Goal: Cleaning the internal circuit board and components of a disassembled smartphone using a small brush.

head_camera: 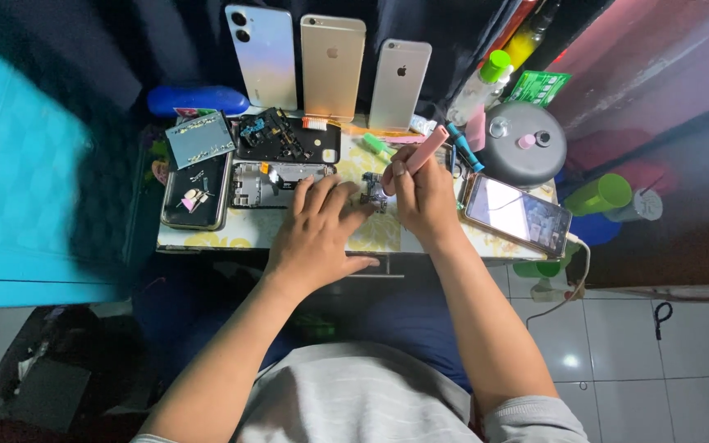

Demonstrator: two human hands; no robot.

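Note:
My right hand (422, 197) grips a pink pen-shaped tool (420, 156), its tip down on a small dark circuit board (373, 194) in the middle of the small work table (207, 239). My left hand (317, 234) lies flat beside the board, fingertips touching its left edge. An opened phone frame (266, 182) lies just left of my left hand.
Three phones (331, 66) lean upright at the back. A dark tray with small parts (195, 190), a grey pad (200, 138) and a stripped phone body (285, 135) lie at left. A lit phone (517, 213), a round grey device (523, 143) and green cups (599, 194) sit at right.

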